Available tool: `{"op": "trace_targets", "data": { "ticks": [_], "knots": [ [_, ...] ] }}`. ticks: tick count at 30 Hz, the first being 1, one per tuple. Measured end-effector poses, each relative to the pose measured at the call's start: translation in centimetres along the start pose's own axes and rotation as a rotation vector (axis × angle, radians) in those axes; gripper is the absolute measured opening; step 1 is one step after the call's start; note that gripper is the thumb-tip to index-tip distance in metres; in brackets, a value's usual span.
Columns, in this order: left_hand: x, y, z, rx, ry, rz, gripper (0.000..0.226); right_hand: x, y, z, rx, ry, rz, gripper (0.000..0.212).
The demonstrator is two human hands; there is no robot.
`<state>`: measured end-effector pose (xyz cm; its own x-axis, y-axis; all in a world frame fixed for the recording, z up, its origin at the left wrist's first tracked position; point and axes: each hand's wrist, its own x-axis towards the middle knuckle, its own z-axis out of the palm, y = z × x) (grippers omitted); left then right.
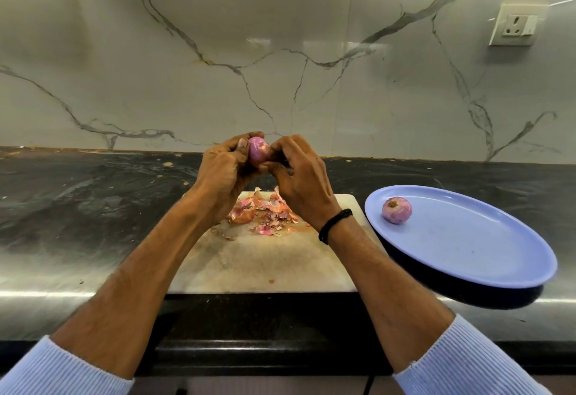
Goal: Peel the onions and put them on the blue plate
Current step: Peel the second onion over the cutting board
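Note:
I hold a small pink onion (pixel 258 150) up above the white cutting board (pixel 265 267). My left hand (pixel 223 173) grips it from the left, thumb on its side. My right hand (pixel 297 182) pinches at its right side with the fingertips. A pile of onion skins (pixel 265 212) lies on the far half of the board, below my hands. To the right sits the blue plate (pixel 467 248), with one peeled onion (pixel 396 210) on its near-left part.
The board lies at the front edge of a dark stone counter (pixel 93 207). A marble wall rises behind, with a wall socket (pixel 516 25) at the upper right. A black band circles my right wrist (pixel 333 223).

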<state>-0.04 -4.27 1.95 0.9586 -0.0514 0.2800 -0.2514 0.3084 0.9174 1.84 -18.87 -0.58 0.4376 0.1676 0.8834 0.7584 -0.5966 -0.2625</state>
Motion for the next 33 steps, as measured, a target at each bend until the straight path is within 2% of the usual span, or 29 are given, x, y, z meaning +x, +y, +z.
{"op": "trace_targets", "data": {
  "ticks": [7, 12, 17, 19, 27, 30, 33],
  "knots": [
    [0.03, -0.01, -0.08, -0.012, -0.005, 0.014, 0.033, 0.08, -0.43, -0.27, 0.051, 0.01, 0.0, 0.036],
    [-0.06, -0.09, -0.03, 0.008, -0.023, 0.026, 0.03, 0.11, -0.08, -0.19, 0.001, 0.027, -0.019, 0.021],
    [-0.06, 0.01, 0.0, 0.038, -0.048, 0.049, 0.026, 0.05, 0.03, -0.27, -0.015, 0.052, -0.022, 0.023],
    [-0.01, 0.03, -0.07, 0.045, -0.047, 0.049, 0.026, 0.02, 0.09, -0.21, -0.022, 0.047, -0.026, 0.018],
    [0.13, 0.21, 0.01, -0.062, 0.006, -0.003, 0.029, 0.14, 0.21, -0.18, 0.038, 0.082, 0.048, 0.002],
    [0.11, 0.23, 0.06, -0.087, 0.019, -0.014, 0.029, 0.08, 0.32, -0.32, 0.032, 0.097, 0.084, 0.006],
    [0.22, 0.23, -0.15, -0.09, 0.034, -0.023, 0.031, 0.1, 0.16, -0.33, 0.021, 0.073, 0.1, 0.031]
  ]
}}
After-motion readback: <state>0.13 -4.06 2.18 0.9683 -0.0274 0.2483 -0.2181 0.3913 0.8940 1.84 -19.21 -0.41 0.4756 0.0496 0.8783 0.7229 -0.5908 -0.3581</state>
